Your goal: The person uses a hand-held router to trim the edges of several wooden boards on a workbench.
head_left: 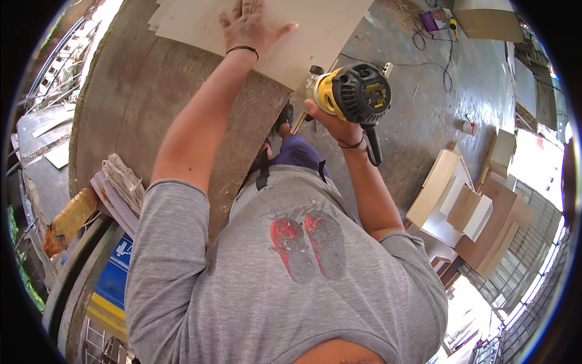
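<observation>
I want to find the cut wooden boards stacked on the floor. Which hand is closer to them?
Right. The right hand grips the yellow and black power tool, on the same side as the stacked boards. The left hand presses flat on the pale board, farther away.

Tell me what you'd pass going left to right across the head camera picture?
Orange-brown wrapped bundle → stack of papers → left hand flat on the pale board → right hand gripping the yellow-and-black power tool → wooden panels on the floor.

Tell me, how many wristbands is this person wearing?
2. One black band circles the left wrist, behind the left hand pressed flat on the pale board. Another circles the right wrist, below the right hand gripping the yellow-and-black power tool.
</observation>
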A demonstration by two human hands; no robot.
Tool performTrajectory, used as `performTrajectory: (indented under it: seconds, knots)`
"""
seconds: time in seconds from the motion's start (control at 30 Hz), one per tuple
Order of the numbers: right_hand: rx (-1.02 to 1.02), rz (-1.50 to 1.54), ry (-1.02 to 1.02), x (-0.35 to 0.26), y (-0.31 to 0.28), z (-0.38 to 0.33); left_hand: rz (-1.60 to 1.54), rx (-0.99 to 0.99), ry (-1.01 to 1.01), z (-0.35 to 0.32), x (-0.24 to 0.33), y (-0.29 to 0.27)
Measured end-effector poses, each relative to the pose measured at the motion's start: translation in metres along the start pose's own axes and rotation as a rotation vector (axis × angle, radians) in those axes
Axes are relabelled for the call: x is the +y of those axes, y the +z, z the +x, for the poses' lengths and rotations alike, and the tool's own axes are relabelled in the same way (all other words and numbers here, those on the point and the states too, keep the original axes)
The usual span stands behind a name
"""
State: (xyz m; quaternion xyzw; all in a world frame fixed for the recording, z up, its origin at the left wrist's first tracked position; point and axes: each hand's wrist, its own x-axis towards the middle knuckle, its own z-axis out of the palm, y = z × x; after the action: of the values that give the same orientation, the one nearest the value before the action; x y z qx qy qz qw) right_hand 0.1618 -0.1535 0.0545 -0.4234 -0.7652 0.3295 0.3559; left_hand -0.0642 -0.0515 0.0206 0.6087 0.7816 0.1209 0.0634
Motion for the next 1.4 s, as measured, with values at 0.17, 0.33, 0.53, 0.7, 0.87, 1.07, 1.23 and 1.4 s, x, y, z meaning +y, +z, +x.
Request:
performTrajectory:
  seconds: [0.17, 0.33, 0.53, 0.7, 0.87, 1.07, 1.23, 1.4]
  knots:
    - [-0.042, -0.127, -0.047, 0.003, -0.001, -0.003, 0.000, -0.003, 0.006, -0.001, 0.002, -0.003]
    - [-0.053, -0.126, 0.021, 0.012, 0.005, -0.020, 0.056, 0.119, 0.042, 0.009, -0.007, 0.024]
    - [0.037, -0.310, -0.209, 0.024, 0.002, -0.025, 0.059, 0.138, 0.063, 0.009, -0.012, 0.023]
    - [0.102, -0.067, 0.000, 0.014, -0.039, 0.025, 0.074, 0.092, 0.069, 0.007, -0.005, 0.016]
    - [0.206, -0.099, 0.046, 0.042, -0.044, 0.070, 0.094, 0.082, 0.072, 0.007, -0.008, 0.014]
    - [0.132, -0.100, 0.107, 0.060, -0.035, 0.080, 0.078, 0.106, 0.072, 0.008, -0.012, 0.015]
    - [0.129, -0.073, 0.019, 0.067, -0.027, 0.068, 0.075, 0.112, 0.084, 0.011, -0.011, 0.021]
    - [0.129, -0.016, 0.050, 0.033, -0.009, 0.030, 0.054, 0.104, 0.071, 0.011, -0.013, 0.021]
